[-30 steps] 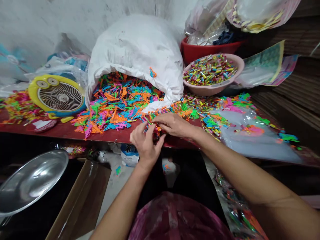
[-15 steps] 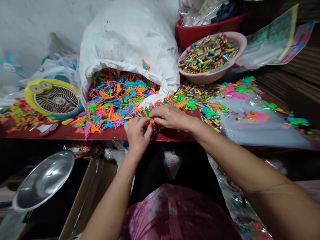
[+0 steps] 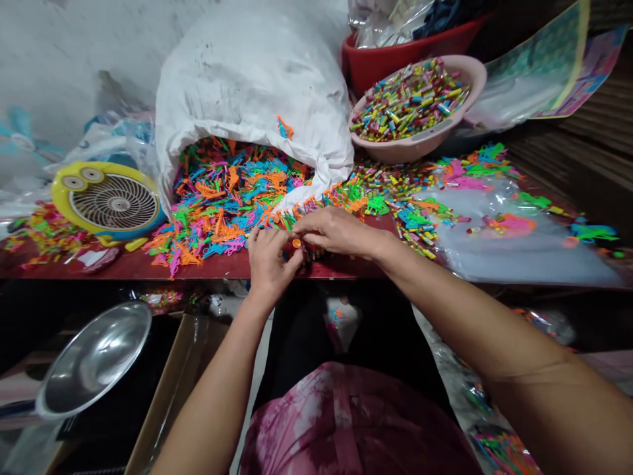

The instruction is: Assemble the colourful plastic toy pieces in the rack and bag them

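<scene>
At the front edge of the red table [image 3: 225, 266], my left hand [image 3: 270, 262] and my right hand [image 3: 336, 232] meet. Both have their fingers bent around a cluster of small parts, which they largely hide. A small round orange piece [image 3: 297, 243] shows at my left thumb and fingertips. My right fingers reach over dark little parts beside it. Behind my hands, many colourful plastic pieces [image 3: 217, 214] spill from a white sack [image 3: 257, 79]. Small coloured tubes [image 3: 390, 181] lie to the right of the sack.
A pink basin [image 3: 395, 150] of tubes stands back right, before a red tub [image 3: 368, 66]. A yellow-blue fan [image 3: 119, 203] is at the left. Clear plastic bags [image 3: 524, 257] lie at the right. A metal bowl [image 3: 96, 363] and cardboard box [image 3: 163, 389] sit below left.
The view has shifted slightly. My hands stay together at the table edge, and the round orange piece now faces the camera more.
</scene>
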Demonstrator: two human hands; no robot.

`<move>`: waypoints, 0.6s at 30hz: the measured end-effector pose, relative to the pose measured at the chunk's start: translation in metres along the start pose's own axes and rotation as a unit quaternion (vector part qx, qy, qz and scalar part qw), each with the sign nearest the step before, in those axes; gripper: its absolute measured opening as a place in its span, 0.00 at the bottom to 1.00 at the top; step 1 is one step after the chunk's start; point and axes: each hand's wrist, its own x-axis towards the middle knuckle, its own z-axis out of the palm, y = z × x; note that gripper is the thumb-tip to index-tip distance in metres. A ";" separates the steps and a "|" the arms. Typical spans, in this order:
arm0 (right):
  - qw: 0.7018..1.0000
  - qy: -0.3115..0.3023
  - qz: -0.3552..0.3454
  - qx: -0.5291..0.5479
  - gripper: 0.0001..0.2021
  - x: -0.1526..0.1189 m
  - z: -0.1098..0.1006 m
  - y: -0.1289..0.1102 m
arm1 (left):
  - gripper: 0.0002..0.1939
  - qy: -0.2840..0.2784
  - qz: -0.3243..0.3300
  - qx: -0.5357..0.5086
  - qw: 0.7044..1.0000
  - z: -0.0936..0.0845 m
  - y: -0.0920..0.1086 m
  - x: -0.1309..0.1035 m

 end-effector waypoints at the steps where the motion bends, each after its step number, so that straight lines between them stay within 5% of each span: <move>1: 1.000 0.001 0.001 0.002 0.13 -0.001 0.000 0.000 | 0.05 -0.001 0.005 0.000 1.000 0.000 -0.001 0.001; 10: 0.999 0.035 -0.012 -0.025 0.12 -0.003 0.004 0.003 | 0.08 0.007 0.011 -0.041 0.999 0.002 -0.005 -0.005; 14: 0.980 0.196 0.004 -0.024 0.11 -0.029 0.026 -0.013 | 0.09 0.019 0.003 -0.054 0.998 0.002 -0.006 -0.008; 18: 0.935 0.326 0.130 0.059 0.11 -0.059 0.087 -0.030 | 0.10 0.025 0.005 -0.039 0.999 0.001 -0.002 -0.006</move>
